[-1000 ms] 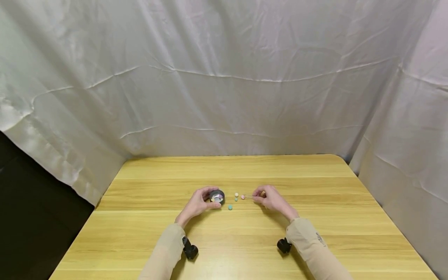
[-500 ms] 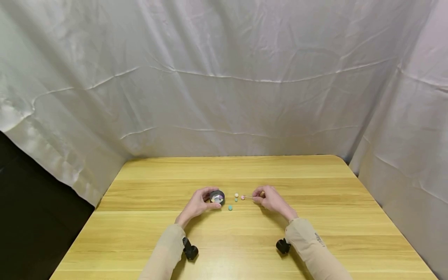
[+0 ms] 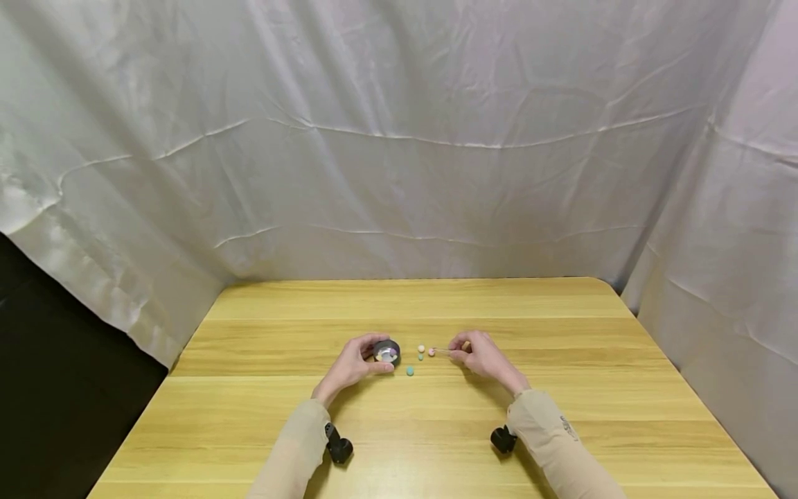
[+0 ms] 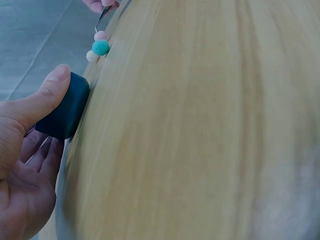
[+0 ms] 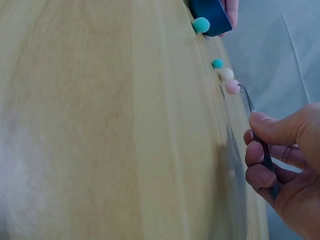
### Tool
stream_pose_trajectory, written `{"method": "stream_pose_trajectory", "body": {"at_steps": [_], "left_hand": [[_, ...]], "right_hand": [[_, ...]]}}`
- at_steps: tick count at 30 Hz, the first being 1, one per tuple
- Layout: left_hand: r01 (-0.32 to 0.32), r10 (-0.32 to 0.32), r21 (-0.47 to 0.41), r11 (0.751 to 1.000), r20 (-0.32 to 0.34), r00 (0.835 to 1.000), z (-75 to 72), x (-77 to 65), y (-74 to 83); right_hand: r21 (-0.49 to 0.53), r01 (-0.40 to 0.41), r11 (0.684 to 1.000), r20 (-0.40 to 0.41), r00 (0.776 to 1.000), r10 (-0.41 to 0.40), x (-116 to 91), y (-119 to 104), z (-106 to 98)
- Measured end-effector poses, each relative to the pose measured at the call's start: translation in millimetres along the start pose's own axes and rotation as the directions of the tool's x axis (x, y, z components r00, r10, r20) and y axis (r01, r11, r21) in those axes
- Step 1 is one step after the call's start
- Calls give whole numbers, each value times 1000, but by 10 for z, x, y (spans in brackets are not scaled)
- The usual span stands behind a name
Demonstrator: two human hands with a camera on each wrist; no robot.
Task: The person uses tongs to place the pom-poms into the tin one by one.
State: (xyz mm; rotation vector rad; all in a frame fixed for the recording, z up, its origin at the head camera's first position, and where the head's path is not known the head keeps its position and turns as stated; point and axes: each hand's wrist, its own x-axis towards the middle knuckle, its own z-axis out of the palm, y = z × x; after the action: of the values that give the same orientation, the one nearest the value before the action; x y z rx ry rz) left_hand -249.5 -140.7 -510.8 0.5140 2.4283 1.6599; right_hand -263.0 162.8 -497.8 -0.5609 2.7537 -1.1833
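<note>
My left hand (image 3: 351, 364) holds a small dark bowl (image 4: 70, 105) from its left side, thumb in front and fingers behind. Inside the bowl, the head view shows a pale shiny bottom and a few yellowish and purple bits. Between thumb and fingers of my right hand (image 5: 285, 155) is a pair of bent-tipped tweezers (image 5: 266, 155). The tweezers' tips are at a pink pom-pom (image 5: 232, 87); whether they pinch it or only touch it, I cannot tell. Close by sit a cream pom-pom (image 3: 421, 348), a small teal pom-pom (image 5: 217, 63) and a larger teal pom-pom (image 5: 201, 25).
The light wood table (image 3: 411, 430) reaches back to a grey curtain (image 3: 399, 180), which also hangs along the sides. Black wrist cameras, one on the left sleeve (image 3: 339, 445) and one on the right sleeve (image 3: 502, 439), sit low over the table. Black material (image 3: 56, 388) fills the lower left.
The pink pom-pom and the tweezers' tips have shifted very slightly left, and the right forearm with its camera has edged left too. The left hand and bowl stay in place.
</note>
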Motion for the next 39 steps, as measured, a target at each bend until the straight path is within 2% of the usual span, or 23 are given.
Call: {"method": "stream_pose_trajectory", "body": {"at_steps": [12,19,29,39], "left_hand": [[-1,1,3,1000,2,1000,-5,-2,5],[0,0,-3,1000,3,1000,-1,0,7],[-3,3,-2,1000,3,1000,-2,-1,4],[6,-6,-1,1000,0,1000,-6,0,-7]], "right_hand": [[41,7,999,11,1000,-7,-16,-56,-15],[38,30,999,8,1000,-30,-24,-113,-23],[32,18,999,2,1000,-18,-5,-238,9],[21,66,998,4,998,-66,45,-308,61]]}}
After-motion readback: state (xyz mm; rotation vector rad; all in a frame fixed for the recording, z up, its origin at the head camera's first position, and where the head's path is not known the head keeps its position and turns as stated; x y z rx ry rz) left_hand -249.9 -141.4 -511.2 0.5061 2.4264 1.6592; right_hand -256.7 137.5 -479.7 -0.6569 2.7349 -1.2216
